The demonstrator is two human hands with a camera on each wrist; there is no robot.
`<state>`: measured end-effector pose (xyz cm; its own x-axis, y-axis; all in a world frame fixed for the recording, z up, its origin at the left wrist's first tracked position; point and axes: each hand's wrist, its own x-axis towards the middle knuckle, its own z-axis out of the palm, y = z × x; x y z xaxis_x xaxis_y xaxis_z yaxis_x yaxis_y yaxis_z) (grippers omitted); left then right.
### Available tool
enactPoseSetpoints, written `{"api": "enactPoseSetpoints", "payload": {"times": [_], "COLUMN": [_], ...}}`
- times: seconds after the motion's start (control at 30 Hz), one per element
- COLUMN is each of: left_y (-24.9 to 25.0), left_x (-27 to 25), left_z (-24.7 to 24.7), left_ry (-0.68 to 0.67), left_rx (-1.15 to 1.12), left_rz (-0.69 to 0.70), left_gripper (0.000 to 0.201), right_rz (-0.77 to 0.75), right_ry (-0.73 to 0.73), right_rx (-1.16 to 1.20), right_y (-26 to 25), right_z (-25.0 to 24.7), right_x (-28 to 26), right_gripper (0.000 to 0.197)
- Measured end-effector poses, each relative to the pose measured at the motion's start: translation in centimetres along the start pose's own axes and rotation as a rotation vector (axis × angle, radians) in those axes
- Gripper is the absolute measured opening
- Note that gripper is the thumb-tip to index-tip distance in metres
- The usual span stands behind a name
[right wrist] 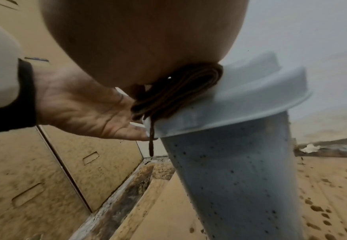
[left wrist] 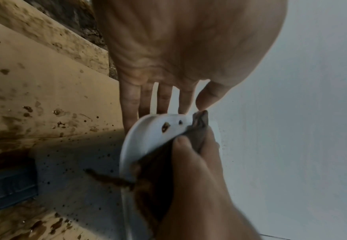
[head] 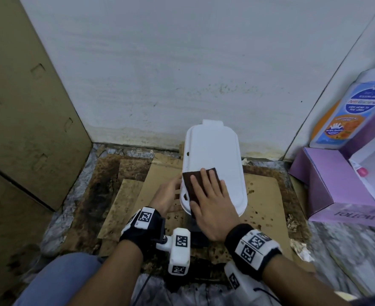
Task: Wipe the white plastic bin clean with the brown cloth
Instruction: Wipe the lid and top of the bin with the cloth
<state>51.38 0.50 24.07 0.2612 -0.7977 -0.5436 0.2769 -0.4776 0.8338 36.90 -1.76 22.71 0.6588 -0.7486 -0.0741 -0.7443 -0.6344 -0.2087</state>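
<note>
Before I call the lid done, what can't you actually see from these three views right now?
- Lid surface under the brown cloth and right hand: covered in every view.
- Inside of the white bin: shut off by its lid.
- Bin's far side, toward the wall: faces away from all cameras.
- Left hand fingertips: behind the lid rim in the head view.
- Bottle label print: too small and blurred.

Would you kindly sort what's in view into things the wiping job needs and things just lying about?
Needed: white bin, brown cloth, right hand flat on the cloth, left hand at the bin's side.
Lying about: bottle, purple box, cardboard sheets.
</note>
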Motion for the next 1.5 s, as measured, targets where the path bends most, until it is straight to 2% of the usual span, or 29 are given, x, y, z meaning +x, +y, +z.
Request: {"api": "enactPoseSetpoints", "payload": {"times": [0.1, 0.2, 0.37, 0.5, 0.67, 0.83, 0.93, 1.1, 1.23, 1.3, 1.5], "left_y": [-0.1, -0.1, -0.3, -0.4, -0.5, -0.5, -0.5, -0.5, -0.5, -0.6, -0.6], "left_x": [0.0, -0.1, 0.1, 0.4, 0.4, 0.2, 0.2, 0.2, 0.3, 0.6, 0.8], "left_z": [-0.1, 0.1, 0.2, -0.1, -0.9, -1.0, -0.9, -0.9, -0.9, -1.0, -0.9], "left_ry": [0.004, -0.014, -0.038, -0.026, -0.004, -0.010, -0.005, -0.015, -0.009, -0.011, -0.018], "left_rx": [-0.017, -0.032, -0.034, -0.030, -0.066, -0.085, -0.106, -0.124, -0.147, -0.163, -0.183], "left_rz": [-0.004, 0.008, 0.015, 0.019, 0.000, -0.006, -0.020, -0.047, -0.046, -0.047, -0.072], "left_gripper": [0.032, 0.031, 0.029, 0.031, 0.027, 0.029, 0.033, 0.032, 0.034, 0.033, 0.033], "right_rz": [0.008, 0.059, 0.101, 0.056, 0.008, -0.016, 0.046, 0.147, 0.126, 0.092, 0.148], "right_ry": [-0.005, -0.037, -0.021, -0.011, 0.052, 0.083, 0.074, 0.152, 0.157, 0.164, 0.175], "right_rx": [-0.021, -0.035, 0.009, 0.101, 0.060, -0.060, -0.112, -0.064, 0.027, -0.005, -0.089], "right_y": [-0.1, 1.5, 3.1, 1.9, 0.5, 0.0, -1.2, -2.8, -2.6, -2.2, -2.7], "right_z": [-0.2, -1.3, -1.6, -1.0, -0.5, 0.5, 1.0, 1.2, 0.6, 0.8, 1.3], "right_x": [2.3, 4.2, 3.0, 0.2, -0.2, 0.5, 1.1, 2.4, 2.0, 2.1, 4.2], "right_gripper": [0.074, 0.061, 0.066, 0.076, 0.060, 0.065, 0.061, 0.059, 0.065, 0.070, 0.059]}}
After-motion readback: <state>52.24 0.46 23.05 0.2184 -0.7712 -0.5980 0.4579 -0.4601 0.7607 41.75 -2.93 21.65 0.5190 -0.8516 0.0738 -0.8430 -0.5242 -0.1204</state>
